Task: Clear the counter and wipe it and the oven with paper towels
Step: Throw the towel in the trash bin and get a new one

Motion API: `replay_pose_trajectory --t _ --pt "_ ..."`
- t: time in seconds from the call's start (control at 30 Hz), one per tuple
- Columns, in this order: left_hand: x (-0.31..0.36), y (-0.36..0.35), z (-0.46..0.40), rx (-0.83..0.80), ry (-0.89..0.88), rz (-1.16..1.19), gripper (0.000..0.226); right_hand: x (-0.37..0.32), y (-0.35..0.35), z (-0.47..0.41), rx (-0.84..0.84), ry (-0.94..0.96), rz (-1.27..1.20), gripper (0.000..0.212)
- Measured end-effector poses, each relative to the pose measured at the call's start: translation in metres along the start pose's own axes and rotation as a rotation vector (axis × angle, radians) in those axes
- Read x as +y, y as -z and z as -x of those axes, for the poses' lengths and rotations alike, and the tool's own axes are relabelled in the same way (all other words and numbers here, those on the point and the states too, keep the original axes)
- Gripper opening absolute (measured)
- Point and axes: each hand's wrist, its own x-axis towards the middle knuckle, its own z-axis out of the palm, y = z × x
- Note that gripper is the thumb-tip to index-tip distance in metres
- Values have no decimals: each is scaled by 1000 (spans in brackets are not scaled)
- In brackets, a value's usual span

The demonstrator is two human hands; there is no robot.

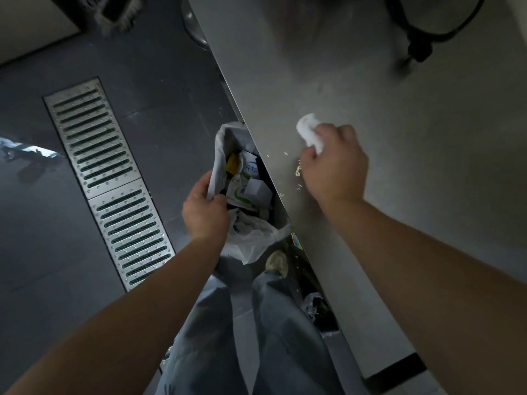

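My right hand (333, 163) grips a crumpled white paper towel (309, 132) and rests on the grey steel counter (413, 172) close to its left edge. Small pale crumbs (298, 171) lie on the counter beside that hand. My left hand (205, 208) holds the rim of a white bin bag (248, 238) just below the counter edge. Inside the bag sit milk cartons (245, 181) and a small white box (258, 189).
A metal floor drain grate (105, 178) runs along the dark floor on the left. A black cable and plug (416, 44) lie at the counter's far right. My legs and a shoe (276, 262) stand against the counter base, with more litter (313, 306) under the edge.
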Motion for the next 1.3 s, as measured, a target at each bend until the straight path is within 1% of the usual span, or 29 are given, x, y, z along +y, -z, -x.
replay_pose_trajectory --t 0.1,0.27,0.37,0.4,0.43,0.53,0.63,0.87,0.97,1.13,1.23,1.3 --pt "1 -2 2 -26 -13 -17 60 -21 -8 24 -31 56 -23 35" --pt "3 -1 5 -58 -40 -62 60 -54 -13 56 -165 92 -118 35" --pt "2 -2 4 -75 -42 -80 52 -69 -13 66 -325 79 -220 33" --pt "3 -2 4 -74 -38 -84 48 -71 -12 68 -346 87 -253 31" --pt "3 -2 4 -73 -42 -85 48 -70 -9 69 -316 88 -287 31" --pt "3 2 4 -76 -85 -88 60 -60 3 53 -106 7 -364 31" --pt "6 5 6 -87 -86 -61 61 -38 11 22 34 -74 -318 30" --pt "6 15 4 -101 -85 -56 59 19 16 -28 91 -125 -88 31" --pt "8 16 4 -104 -83 -32 58 18 8 -29 59 -117 -49 31" --pt "15 15 5 -102 -74 -40 57 -8 -6 16 -30 43 -82 34" --pt "20 14 4 -99 -81 -53 57 -24 -5 50 -147 177 -137 33" --pt "22 12 5 -98 -79 -67 57 -32 1 61 -225 233 -196 31"
